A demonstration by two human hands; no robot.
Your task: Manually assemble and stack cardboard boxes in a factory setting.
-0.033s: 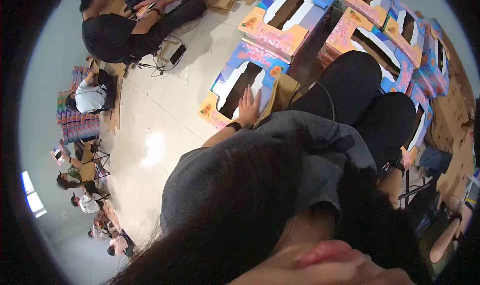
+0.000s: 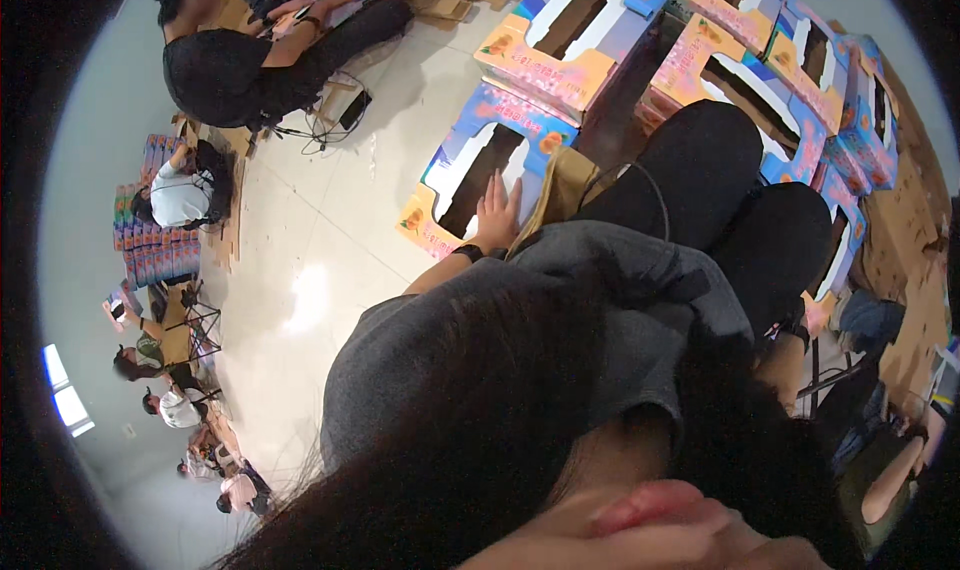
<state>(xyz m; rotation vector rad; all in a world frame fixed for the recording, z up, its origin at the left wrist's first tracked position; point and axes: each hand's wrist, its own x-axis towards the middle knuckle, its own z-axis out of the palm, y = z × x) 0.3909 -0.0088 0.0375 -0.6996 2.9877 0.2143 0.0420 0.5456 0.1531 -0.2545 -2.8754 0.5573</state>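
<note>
My left hand (image 2: 496,213) lies open, fingers spread, on the top of a colourful carton (image 2: 418,220) with a long cut-out opening. Its palm covers part of the carton's white-edged rim, and brown cardboard shows inside the opening. At the far right of my knees, my right hand (image 2: 815,314) is beside another printed carton (image 2: 852,242). Most of that hand is small and partly hidden, so its fingers cannot be made out. A larger carton (image 2: 545,70) of the same print stands just beyond the one under my left hand.
More printed cartons (image 2: 700,55) stand grouped beyond my knees. Brown cardboard sheets (image 2: 905,260) lie along the right side. A person in black (image 2: 225,75) sits at the upper left beside a cable and a black device (image 2: 355,110). Stacked cartons (image 2: 160,260) and several seated people line the left wall.
My hands and the cartons near them have not visibly moved. At the far left, the small carton held by a seated person has shifted slightly.
</note>
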